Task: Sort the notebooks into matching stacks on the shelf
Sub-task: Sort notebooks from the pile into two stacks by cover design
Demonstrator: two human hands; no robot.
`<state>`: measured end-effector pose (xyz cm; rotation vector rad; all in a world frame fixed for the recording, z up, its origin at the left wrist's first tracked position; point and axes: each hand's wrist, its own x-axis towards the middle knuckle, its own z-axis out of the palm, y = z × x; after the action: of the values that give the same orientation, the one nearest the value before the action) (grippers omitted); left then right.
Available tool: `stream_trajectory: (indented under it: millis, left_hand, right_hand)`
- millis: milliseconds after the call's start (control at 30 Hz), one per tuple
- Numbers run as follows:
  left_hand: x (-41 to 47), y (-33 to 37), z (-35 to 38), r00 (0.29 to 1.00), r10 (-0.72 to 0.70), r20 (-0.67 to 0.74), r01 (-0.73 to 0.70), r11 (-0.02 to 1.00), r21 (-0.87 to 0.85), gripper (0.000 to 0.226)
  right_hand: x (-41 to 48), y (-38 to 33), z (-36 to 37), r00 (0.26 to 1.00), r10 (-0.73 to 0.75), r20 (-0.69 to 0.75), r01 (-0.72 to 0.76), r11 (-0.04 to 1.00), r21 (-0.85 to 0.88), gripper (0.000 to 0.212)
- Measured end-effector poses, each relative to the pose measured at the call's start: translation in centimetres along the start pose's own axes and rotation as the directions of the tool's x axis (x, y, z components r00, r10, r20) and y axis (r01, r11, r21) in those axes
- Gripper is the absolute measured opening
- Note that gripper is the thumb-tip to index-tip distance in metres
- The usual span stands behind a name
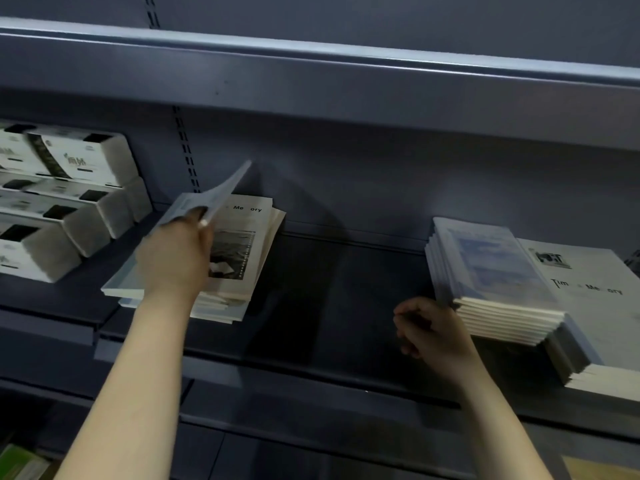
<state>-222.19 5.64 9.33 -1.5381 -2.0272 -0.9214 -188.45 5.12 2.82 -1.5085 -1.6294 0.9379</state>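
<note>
The left hand (173,258) is pinching a thin grey-blue notebook (211,197) by its near end, thumb and fingertips curling round the edge. The notebook is tilting steeply. Its long axis is running from the fingers up and away toward the back panel (346,174), and its far corner is pointing up and to the right.

Just beyond and below those fingers a left stack of notebooks (239,251) is lying flat on the dark shelf (329,289). Its top cover is showing a black-and-white photo and the word "Memory", with the long axis running away from the person. A pale blue notebook (121,284) is jutting out skewed, left of the wrist. Wrapped tissue packs (69,202) are sitting further left of the fingers.

The right hand (433,334) is curling its fingers loosely, holding nothing that shows. It is hovering just beside the near left corner of a blue-covered stack (491,271). A white-covered stack (588,289) is touching that one on the side away from the fingers.
</note>
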Motion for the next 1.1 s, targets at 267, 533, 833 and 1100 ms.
stream_trajectory:
  millis: [267, 533, 833, 1100]
  left_hand:
    - [-1.0, 6.0, -0.7, 0.946, -0.300, 0.123, 0.225, 0.333, -0.916, 0.012]
    - [-4.8, 12.7, 1.8, 0.802, -0.211, 0.558, 0.472, -0.349, -0.810, 0.023]
    - [-8.3, 15.1, 3.8, 0.778, 0.086, 0.622, 0.590, -0.441, -0.677, 0.024]
    - [-8.7, 15.4, 4.6, 0.789, 0.211, 0.577, 0.556, 0.155, -0.817, 0.036]
  right_hand:
    - [-0.1, -0.4, -0.1, 0.995, -0.039, 0.088, 0.034, 0.998, 0.061, 0.011]
    - [-0.1, -2.0, -0.4, 0.993, -0.078, 0.090, 0.035, 0.915, 0.401, 0.023]
    - [0.3, -2.3, -2.9, 0.993, -0.115, 0.016, 0.085, 0.810, 0.581, 0.051]
    - [0.7, -1.4, -5.6, 0.978, -0.067, -0.198, 0.155, 0.866, 0.476, 0.040]
